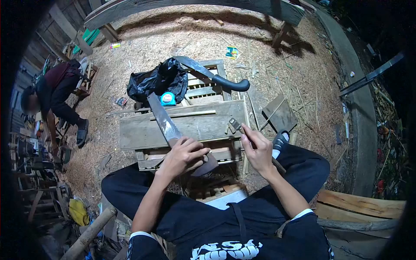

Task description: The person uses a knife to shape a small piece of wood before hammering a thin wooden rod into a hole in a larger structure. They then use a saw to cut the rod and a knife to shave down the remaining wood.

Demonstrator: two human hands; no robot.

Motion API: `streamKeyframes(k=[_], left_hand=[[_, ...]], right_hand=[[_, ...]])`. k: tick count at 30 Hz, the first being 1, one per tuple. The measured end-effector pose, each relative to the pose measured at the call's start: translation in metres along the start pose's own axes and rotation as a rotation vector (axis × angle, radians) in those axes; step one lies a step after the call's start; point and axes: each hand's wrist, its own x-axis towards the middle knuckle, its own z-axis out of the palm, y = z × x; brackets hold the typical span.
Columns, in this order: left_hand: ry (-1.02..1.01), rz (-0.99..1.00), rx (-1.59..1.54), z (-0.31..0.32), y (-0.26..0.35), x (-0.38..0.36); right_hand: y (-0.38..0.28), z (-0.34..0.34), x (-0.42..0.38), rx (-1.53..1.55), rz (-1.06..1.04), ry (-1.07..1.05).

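Note:
My left hand [184, 157] is closed on a wide steel blade [164, 121], which slants from the black bag down across the wooden bench [138, 132]; its lower end shows under my fingers. On the right, my right hand [258, 151] is wrapped round a stick-like handle that runs back past my wrist. A small metal piece [234, 124] sits at the tip of my right fingers, beside small wood bits on the bench's right edge. A thin wooden strip [186, 114] lies across the bench behind the blade.
Beyond the bench are a black plastic bag [162, 80], a turquoise tape measure [167, 99] and a curved black-handled tool [229, 83] on a slatted crate. A person [60, 91] bends down at the left. A heavy beam [195, 5] crosses the back.

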Motion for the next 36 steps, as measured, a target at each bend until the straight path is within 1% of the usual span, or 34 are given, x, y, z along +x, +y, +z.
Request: streamKeyframes(k=[2,5,9,11,12,14,16,18,19,21,23,25,27,28,30,33,36], left_hand=[[-0.017,0.048,0.036,-0.006,0.007,0.001],[0.012,0.045,0.076,-0.007,0.009,0.006],[0.037,0.025,0.108,-0.004,-0.009,0.017],[0.018,0.034,0.176,-0.001,-0.017,0.023],[-0.032,0.007,0.143,-0.001,-0.017,0.026],[-0.041,-0.003,0.148,-0.004,-0.017,0.029],[-0.056,-0.007,0.149,-0.005,-0.017,0.032],[0.041,0.001,0.106,-0.006,-0.019,0.033],[0.034,0.007,0.106,-0.003,-0.016,0.036],[0.194,-0.089,0.031,0.012,-0.005,0.045],[0.262,-0.101,0.106,0.029,0.003,0.056],[0.276,-0.124,0.136,0.040,0.005,0.068],[0.268,-0.144,0.108,0.044,0.000,0.077],[0.256,-0.156,0.081,0.046,-0.001,0.079],[0.254,-0.164,0.069,0.047,-0.001,0.080],[0.254,-0.158,0.062,0.047,-0.003,0.083],[0.266,-0.151,0.064,0.047,-0.004,0.084]], right_hand=[[0.000,-0.003,0.002,0.005,0.012,-0.007],[0.000,-0.002,0.003,-0.021,0.025,-0.020],[0.002,0.003,0.004,-0.016,0.018,0.002],[0.007,0.004,0.003,-0.035,0.048,0.011],[0.006,0.003,0.004,-0.036,0.046,0.013],[0.004,0.001,0.005,0.006,0.067,0.016],[0.005,-0.002,0.004,-0.022,0.074,0.009],[0.006,-0.002,0.004,-0.040,0.074,0.003],[0.007,-0.002,0.003,-0.039,0.081,0.009],[0.010,0.001,0.000,-0.028,0.033,0.014],[0.010,0.004,-0.002,-0.010,0.032,0.008],[0.007,0.003,-0.004,0.006,0.020,-0.009],[0.002,-0.001,-0.005,-0.018,0.074,-0.066],[0.003,0.000,-0.006,-0.019,0.073,-0.067],[0.007,0.001,-0.005,0.003,0.009,-0.008],[0.004,-0.004,-0.004,-0.018,0.073,-0.051],[0.006,-0.002,-0.004,-0.015,0.072,-0.043]])
